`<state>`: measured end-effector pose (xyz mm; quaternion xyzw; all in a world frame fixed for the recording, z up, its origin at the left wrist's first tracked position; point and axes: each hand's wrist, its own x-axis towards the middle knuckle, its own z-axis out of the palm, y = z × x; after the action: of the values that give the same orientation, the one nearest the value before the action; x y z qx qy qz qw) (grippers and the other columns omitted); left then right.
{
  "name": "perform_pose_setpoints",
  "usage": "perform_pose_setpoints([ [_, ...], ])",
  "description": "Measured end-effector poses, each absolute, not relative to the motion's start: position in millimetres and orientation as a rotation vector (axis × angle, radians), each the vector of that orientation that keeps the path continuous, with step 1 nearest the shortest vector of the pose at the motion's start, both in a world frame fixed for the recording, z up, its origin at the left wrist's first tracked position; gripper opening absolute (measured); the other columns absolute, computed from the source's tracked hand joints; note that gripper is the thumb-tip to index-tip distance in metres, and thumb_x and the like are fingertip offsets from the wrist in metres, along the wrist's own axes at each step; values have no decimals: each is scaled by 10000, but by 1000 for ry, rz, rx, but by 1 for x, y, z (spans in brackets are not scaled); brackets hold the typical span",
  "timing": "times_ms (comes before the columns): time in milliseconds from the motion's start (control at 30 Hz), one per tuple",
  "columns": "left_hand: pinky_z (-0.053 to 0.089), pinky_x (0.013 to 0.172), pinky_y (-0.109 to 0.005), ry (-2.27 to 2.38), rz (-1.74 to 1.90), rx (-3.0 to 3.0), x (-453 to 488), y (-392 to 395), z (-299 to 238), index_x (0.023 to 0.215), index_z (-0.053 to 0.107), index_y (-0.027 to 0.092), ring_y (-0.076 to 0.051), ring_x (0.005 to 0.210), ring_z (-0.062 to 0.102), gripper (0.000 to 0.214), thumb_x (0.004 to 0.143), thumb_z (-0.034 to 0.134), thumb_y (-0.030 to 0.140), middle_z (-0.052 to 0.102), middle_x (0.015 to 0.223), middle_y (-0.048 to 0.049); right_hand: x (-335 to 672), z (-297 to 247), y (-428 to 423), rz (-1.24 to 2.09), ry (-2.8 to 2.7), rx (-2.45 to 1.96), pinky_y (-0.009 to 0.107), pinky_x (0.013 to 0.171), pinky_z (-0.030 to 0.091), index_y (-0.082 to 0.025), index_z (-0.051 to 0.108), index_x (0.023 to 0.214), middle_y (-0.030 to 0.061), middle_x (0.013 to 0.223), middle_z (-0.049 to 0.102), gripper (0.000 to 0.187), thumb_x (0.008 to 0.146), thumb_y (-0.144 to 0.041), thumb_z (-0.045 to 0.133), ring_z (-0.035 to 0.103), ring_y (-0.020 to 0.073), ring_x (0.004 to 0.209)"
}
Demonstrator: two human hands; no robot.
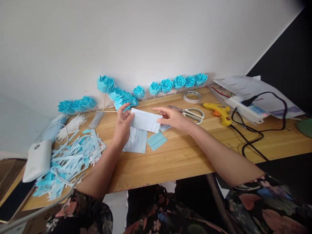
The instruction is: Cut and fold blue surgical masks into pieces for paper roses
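Black floral sleeves [258, 204] fill the bottom corners, and at lower left spreads a heap of cut blue-and-white strips [75, 159]. Into the middle now: a pleated panel [135, 142] and a small teal piece [156, 140] lie on the wooden table [182, 159]. Just beyond, dead centre, the left hand [123, 125] pinches one end of a pale blue sheet [145, 120], the right hand [174, 118] pinches the other! Past them, right of centre, scissors [199, 113] and a yellow glue gun [221, 113]; upper middle, blue artificial roses [179, 82] along the wall [156, 39].
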<state>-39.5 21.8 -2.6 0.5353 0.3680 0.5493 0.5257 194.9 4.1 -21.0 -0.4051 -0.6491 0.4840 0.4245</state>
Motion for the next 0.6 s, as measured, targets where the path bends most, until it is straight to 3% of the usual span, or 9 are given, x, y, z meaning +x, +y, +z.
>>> perform_pose_setpoints([
  [133,448,643,-249,835,1157,1194,-40,19,2,1264,509,290,-132,670,575,592,716,735,288,610,814,15,193,-14,-3,1451,-1786,-909,244,620,485,-246,559,1373,-18,790,671,624,781,-302,747,620,133,693],
  [233,437,591,-238,769,1022,1259,-37,12,5,1298,504,288,-126,639,563,641,710,758,280,610,797,15,191,-5,-7,1531,-1706,-839,275,703,517,-190,583,1328,47,930,710,589,818,-458,707,663,169,825],
  [300,428,574,-228,721,945,1323,-33,7,6,1327,495,287,-125,647,568,672,712,767,270,621,804,11,187,-2,-10,1528,-1631,-860,281,706,522,-172,621,1243,62,943,709,551,835,-541,657,663,173,829],
  [367,419,562,-222,701,892,1369,-30,1,7,1349,491,290,-121,647,565,691,717,769,259,633,820,2,182,-2,-13,1498,-1600,-938,254,627,495,-178,655,1107,25,814,683,474,818,-553,671,631,144,714],
  [500,424,572,-229,741,904,1373,-25,-5,6,1396,469,315,-125,655,568,736,728,774,271,650,844,-9,172,-4,-18,1392,-1631,-1042,214,488,353,-186,620,759,-43,576,529,320,782,-486,729,477,90,523],
  [600,452,607,-241,783,966,1306,-23,-4,2,1422,447,310,-140,692,599,753,744,773,333,668,872,-18,169,-3,-20,1249,-1516,-1061,224,483,330,-192,599,720,-38,589,535,329,776,-492,722,454,92,523],
])
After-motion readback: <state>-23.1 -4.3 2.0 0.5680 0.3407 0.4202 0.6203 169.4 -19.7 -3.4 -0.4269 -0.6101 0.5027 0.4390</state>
